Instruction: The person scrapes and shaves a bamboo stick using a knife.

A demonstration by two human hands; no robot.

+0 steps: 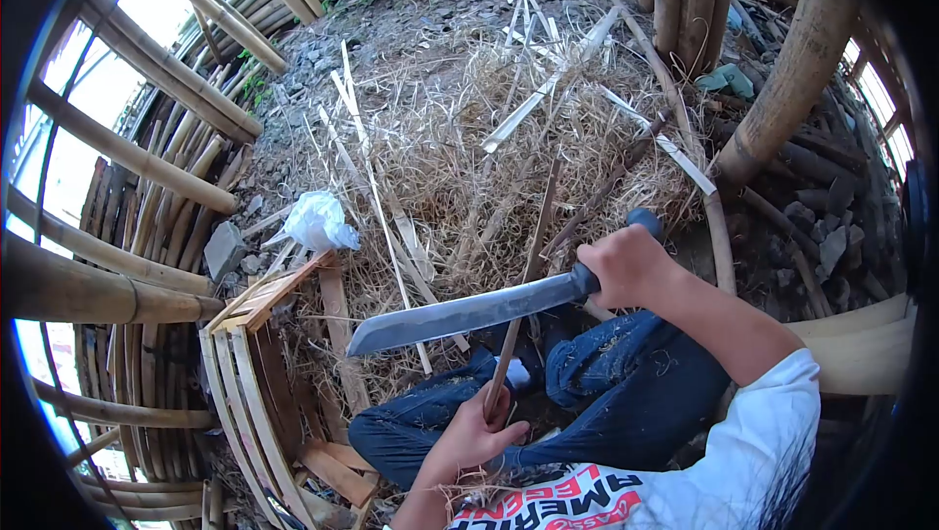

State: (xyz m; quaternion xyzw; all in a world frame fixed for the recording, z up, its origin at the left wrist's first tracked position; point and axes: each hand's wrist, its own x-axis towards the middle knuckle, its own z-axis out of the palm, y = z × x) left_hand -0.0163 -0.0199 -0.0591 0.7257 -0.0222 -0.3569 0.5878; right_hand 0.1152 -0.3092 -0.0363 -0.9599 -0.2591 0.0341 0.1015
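My right hand [626, 266] is wrapped round the dark handle of a machete [469, 311]. Its broad grey blade points left across my lap, over my jeans-clad knees. Low in the middle, my left hand [476, 429] grips the near end of a long thin bamboo strip [529, 281]. The strip runs up and away from me, passing by the blade near its middle. Beyond both hands lies a thick heap of curly bamboo shavings [460, 168].
Split bamboo pieces [528, 111] lie on the shavings. At left stand a wooden crate [235, 383] and a white plastic bag [321, 221]. Bamboo poles [797, 70] frame both sides, with broken stones [831, 246] at right and a stone block [225, 250] at left.
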